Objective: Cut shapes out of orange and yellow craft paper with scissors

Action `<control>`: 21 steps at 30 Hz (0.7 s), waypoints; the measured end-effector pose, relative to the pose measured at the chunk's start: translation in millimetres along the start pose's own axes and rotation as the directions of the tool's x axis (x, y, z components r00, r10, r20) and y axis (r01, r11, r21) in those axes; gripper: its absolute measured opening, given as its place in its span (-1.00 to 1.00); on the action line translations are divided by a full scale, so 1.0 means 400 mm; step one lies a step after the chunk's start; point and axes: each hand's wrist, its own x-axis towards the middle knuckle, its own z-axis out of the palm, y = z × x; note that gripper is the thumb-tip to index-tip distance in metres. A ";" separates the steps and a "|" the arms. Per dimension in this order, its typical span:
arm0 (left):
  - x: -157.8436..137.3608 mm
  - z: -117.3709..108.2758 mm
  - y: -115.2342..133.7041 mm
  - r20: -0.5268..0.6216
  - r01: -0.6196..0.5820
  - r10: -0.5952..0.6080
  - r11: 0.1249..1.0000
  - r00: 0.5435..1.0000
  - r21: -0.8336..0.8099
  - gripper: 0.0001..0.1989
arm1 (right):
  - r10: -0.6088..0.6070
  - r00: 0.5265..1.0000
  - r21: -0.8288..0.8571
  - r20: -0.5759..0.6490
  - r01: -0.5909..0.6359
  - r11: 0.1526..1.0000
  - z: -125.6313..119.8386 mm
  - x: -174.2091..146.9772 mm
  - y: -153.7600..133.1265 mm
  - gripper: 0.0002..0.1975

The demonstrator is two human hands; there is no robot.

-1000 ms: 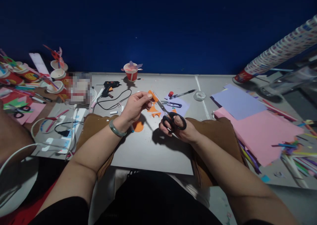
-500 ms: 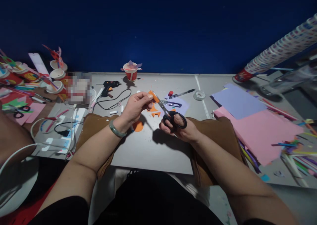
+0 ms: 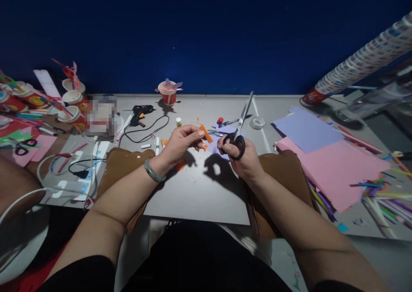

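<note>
Between thumb and fingers my left hand pinches a small strip of orange paper above the table. My right hand is closed around the black handles of a pair of scissors, whose blades point up and away, apart from the paper. Orange paper scraps lie below and beside my left hand, partly hidden by it. Under the scissors is a piece of purple paper, with a pen and a red cap just beyond.
A black glue gun with its cable and a red paper cup stand at the back. A tape roll, purple sheet and pink sheet lie right. Another person's arm is at the left edge.
The scissors have come away from the orange paper, moved right and turned upward. My left hand has shifted slightly right and lower, still pinching the strip, which now tilts differently.
</note>
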 end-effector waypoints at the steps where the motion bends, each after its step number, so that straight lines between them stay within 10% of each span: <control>1: -0.001 0.002 -0.001 -0.003 -0.018 0.018 1.000 1.000 0.015 -0.75 | -0.021 0.999 -0.036 -0.043 0.020 0.999 -0.002 0.002 0.004 -0.65; 21: -0.015 0.027 -0.040 0.028 -0.131 0.129 0.983 0.991 0.129 -0.74 | -0.027 1.000 -0.184 -0.014 0.023 0.983 0.010 -0.007 0.010 -0.74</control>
